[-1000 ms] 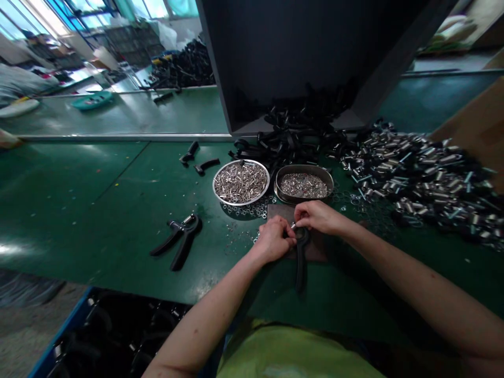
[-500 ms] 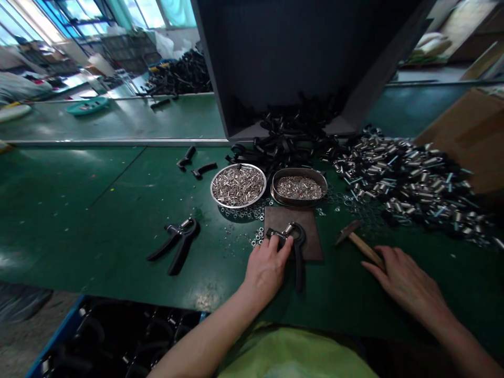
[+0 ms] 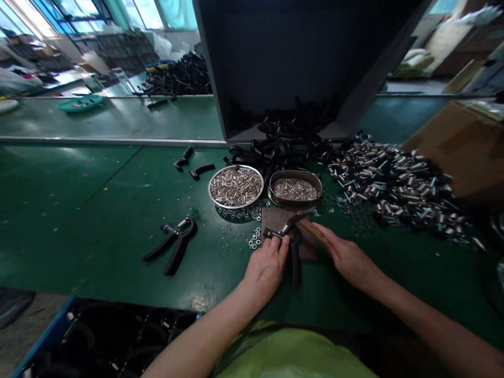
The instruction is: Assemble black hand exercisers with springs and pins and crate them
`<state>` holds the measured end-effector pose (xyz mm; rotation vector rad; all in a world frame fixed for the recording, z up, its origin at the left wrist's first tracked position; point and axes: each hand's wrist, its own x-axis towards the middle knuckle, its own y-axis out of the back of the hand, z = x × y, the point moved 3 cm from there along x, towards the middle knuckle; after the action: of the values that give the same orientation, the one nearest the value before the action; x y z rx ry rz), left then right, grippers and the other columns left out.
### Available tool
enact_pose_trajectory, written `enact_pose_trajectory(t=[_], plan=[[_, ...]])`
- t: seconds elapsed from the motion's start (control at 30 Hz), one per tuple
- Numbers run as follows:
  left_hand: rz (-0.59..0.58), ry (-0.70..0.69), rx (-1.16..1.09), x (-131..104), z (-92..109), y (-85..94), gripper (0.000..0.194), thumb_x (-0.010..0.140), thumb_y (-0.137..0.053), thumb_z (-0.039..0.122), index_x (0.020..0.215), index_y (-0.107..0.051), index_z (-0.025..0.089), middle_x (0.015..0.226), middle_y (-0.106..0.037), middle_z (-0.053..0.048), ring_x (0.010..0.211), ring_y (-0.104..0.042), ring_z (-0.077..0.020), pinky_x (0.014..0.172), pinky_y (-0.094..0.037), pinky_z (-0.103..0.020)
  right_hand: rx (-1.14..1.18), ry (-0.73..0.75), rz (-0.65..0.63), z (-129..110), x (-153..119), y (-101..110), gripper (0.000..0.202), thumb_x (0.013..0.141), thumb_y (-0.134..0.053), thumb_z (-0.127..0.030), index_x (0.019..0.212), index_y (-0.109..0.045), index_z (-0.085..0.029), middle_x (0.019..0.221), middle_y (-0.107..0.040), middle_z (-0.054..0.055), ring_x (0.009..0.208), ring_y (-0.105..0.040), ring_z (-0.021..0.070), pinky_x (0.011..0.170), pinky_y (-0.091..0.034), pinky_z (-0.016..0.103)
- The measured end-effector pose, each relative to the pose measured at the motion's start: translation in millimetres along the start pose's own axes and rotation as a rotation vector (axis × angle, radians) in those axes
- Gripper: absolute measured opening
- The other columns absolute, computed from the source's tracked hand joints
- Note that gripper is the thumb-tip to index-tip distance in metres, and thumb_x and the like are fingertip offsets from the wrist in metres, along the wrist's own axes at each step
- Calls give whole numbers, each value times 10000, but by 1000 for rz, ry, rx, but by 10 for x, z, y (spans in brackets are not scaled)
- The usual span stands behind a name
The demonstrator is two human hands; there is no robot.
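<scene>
black handgrip (image 3: 296, 260) has a silvery coil (image 3: 284, 228), left hand (image 3: 264, 268) clasping it, right hand (image 3: 348, 257) clasping hammer (image 3: 314, 230).

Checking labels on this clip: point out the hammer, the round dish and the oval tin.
Hammer (image 3: 312, 229), head view: on its wooden handle.
Round dish (image 3: 236, 207), head view: on its near rim.
Oval tin (image 3: 295, 202), head view: on its near wall.

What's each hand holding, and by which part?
Right hand: a hammer, by its wooden handle. Left hand: the black hand grip, near its spring.
</scene>
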<state>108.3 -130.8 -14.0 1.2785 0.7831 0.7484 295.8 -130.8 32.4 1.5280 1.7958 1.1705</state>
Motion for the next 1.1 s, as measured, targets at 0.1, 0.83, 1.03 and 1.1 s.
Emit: enact_pose_trajectory(t=[0.1, 0.83, 1.03, 1.1], plan=[[-6, 12, -14, -2, 4, -17, 536, 871, -385, 81, 1400, -337, 152, 1101, -553, -114, 955, -560, -211, 706, -545, -291, -6, -13, 70, 41, -11, 26, 443, 940, -348, -250, 1378, -407, -278, 1276, -602, 57, 1056, -636, 223, 837, -557, 355], [245, 193, -233, -73, -121, -150, 114, 881, -460, 241, 933, -529, 168, 944, -610, -77, 918, -578, -201, 816, -507, -325, -33, 23, -116, -94, -280, -92, 409, 943, -333, -251, 1335, -451, -257, 1150, -678, 62, 925, -690, 215, 731, -579, 325], [207, 236, -218, -59, -99, -119, 135, 870, -473, 273, 949, -529, 178, 955, -618, -69, 898, -586, -195, 743, -503, -290, -92, 36, -71, -26, -334, -145, 439, 946, -307, -241, 1372, -413, -228, 1162, -673, 61, 902, -697, 212, 704, -586, 318], [181, 253, -216, -42, -105, -95, 151, 862, -490, 299, 949, -530, 183, 938, -626, -61, 880, -592, -194, 709, -497, -281, -140, 44, -133, 99, -363, -248, 431, 951, -307, -263, 1362, -435, -239, 1173, -667, 53, 911, -694, 215, 720, -586, 330]])
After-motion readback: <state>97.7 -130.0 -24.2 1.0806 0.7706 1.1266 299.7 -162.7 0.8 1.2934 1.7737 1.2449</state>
